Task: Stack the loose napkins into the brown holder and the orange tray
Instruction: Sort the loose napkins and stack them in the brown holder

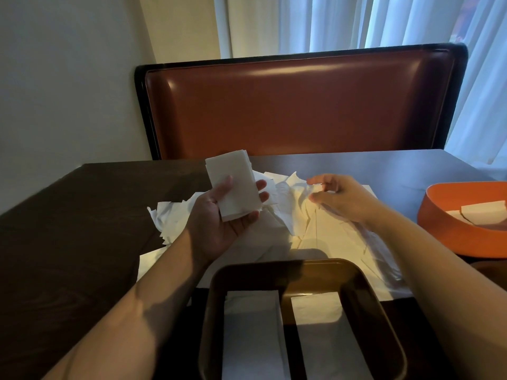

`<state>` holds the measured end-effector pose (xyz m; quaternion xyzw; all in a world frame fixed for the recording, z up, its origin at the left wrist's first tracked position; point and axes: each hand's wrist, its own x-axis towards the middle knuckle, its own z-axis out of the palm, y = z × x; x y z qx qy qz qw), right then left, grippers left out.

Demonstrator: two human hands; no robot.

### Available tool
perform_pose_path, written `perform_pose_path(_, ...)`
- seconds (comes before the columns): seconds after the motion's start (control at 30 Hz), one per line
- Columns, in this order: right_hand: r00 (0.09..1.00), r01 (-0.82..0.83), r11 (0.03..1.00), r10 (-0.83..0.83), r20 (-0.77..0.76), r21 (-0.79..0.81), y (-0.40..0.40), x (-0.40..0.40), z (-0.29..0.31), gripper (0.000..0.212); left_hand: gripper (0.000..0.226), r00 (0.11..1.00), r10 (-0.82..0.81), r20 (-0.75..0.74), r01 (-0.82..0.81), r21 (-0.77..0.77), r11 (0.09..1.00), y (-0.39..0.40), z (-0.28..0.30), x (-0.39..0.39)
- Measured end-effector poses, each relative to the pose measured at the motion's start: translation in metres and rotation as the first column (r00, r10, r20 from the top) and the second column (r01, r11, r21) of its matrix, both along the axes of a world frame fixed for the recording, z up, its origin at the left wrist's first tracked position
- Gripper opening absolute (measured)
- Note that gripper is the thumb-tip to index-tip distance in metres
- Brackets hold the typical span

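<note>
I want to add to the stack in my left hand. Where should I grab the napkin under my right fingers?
Pinch the raised edge of the loose napkin at your right hand, coming from above: it lifts off the pile there.

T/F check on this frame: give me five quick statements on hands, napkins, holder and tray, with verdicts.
1. The left hand holds a small stack of napkins. True.
2. The right hand rests inside the orange tray. False: it pinches a napkin at the loose pile on the table.
3. The brown holder already contains two stacks of napkins. True.
4. The orange tray holds no napkins. False: white napkins lie in it.
5. The loose pile lies between the brown holder and the bench seat. True.
</note>
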<state>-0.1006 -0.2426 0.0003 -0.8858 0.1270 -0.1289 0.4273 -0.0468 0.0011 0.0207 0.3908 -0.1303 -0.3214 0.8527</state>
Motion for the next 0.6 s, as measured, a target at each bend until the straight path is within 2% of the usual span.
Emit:
perform_pose_path(0.13, 0.995, 0.09, 0.989, -0.095, -0.042, -0.117, 0.005, 0.007, -0.006, 0.019, 0.035, 1.0, 0.006, 0.017, -0.006, 0.01, 1.0, -0.001, -0.001, 0.0)
perform_pose_path(0.23, 0.994, 0.089, 0.995, -0.086, -0.071, 0.036, 0.005, 0.005, 0.001, 0.012, 0.032, 0.999, 0.001, 0.032, -0.002, 0.016, 1.0, -0.001, -0.002, 0.001)
perform_pose_path(0.3, 0.992, 0.082, 0.992, -0.071, -0.108, 0.1, 0.001, 0.003, 0.005, 0.016, 0.03, 0.999, -0.001, 0.034, 0.001, 0.012, 1.0, 0.0, -0.001, 0.001)
perform_pose_path(0.47, 0.992, 0.02, 1.0, -0.017, -0.127, 0.023, 0.003, 0.003, 0.003, 0.031, 0.029, 0.999, -0.001, 0.046, 0.0, 0.02, 1.0, -0.001, -0.001, 0.0)
perform_pose_path(0.6, 0.994, 0.039, 0.999, -0.038, -0.102, 0.004, 0.009, 0.007, 0.002, 0.02, 0.034, 0.999, -0.007, 0.054, 0.005, 0.027, 1.0, -0.001, -0.001, 0.001)
